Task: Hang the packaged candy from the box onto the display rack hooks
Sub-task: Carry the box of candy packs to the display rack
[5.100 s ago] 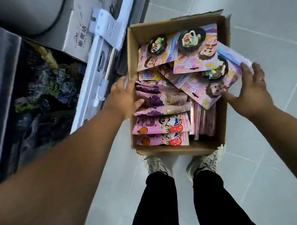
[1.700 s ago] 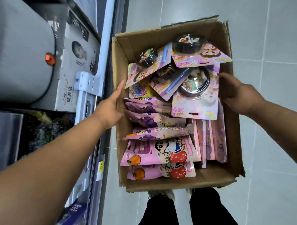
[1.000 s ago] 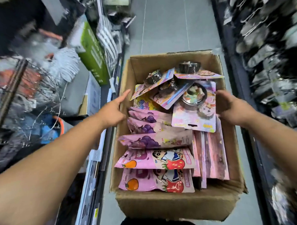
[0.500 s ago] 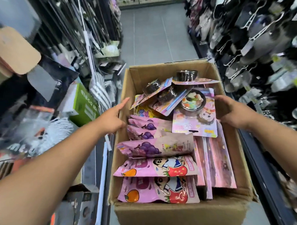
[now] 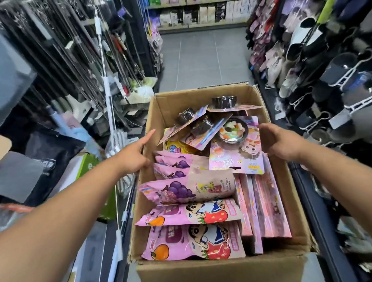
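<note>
Raised off the floor, box (image 5: pixel 217 272) hangs clamped by left grip (image 5: pixel 133 157) and right grip (image 5: pixel 282 141).

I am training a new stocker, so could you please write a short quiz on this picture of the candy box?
1. True or false: the left hand and the right hand each hold a candy pack.
2. Which fruit shows on the bag lying across the middle of the box? A grapes, B bananas, C lemons.
3. Fill in: the cards with candy bowls lie at the box's ____ end (near or far).
Key: 1 false, they hold the box's side walls; 2 A; 3 far.
</note>
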Motion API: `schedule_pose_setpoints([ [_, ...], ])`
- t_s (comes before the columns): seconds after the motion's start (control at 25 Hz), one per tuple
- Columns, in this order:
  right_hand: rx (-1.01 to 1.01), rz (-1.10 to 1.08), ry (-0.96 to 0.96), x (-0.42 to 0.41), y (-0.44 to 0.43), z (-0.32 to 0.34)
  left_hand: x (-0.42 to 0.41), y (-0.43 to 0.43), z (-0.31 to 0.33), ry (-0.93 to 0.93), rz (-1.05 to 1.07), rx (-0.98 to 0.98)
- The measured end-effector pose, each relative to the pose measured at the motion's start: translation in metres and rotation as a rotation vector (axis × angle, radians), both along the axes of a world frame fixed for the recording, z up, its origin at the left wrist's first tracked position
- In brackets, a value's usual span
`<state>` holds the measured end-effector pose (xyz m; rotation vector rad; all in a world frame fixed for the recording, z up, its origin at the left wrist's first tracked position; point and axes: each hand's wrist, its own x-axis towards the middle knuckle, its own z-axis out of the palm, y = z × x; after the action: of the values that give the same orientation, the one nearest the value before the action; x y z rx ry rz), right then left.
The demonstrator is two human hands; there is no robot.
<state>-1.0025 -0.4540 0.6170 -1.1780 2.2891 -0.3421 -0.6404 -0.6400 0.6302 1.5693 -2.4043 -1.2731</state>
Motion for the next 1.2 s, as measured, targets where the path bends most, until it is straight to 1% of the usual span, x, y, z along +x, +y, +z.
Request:
schedule_pose_setpoints([
  [0.16,-0.001,0.047,0.032,-0.059,-0.103,0.010,-0.048,-0.083,0.005,-0.003,0.031,-0.008],
  [0.4,-0.001,0.018,-0.014,-0.132,-0.276,-0.003,-0.125,-0.267,-0.001,-0.032,-0.011,0.015],
  [0.56,-0.004,-0.005,-0.014,-0.168,-0.372,-0.002,-0.171,-0.377,0.000,-0.036,-0.042,0.019],
  [0.68,-0.010,-0.059,-0.072,-0.200,-0.441,0.001,-0.212,-0.464,0.006,-0.039,-0.062,-0.002],
  [0.84,-0.084,-0.032,-0.120,-0.259,-0.538,-0.005,-0.261,-0.563,-0.008,-0.020,-0.044,0.002],
  [1.04,-0.047,-0.013,-0.138,-0.352,-0.679,-0.013,-0.348,-0.684,-0.020,-0.035,0.006,0.008],
  [1.2,-0.033,0.014,-0.121,-0.416,-0.780,-0.002,-0.410,-0.773,-0.016,-0.003,0.045,0.009],
])
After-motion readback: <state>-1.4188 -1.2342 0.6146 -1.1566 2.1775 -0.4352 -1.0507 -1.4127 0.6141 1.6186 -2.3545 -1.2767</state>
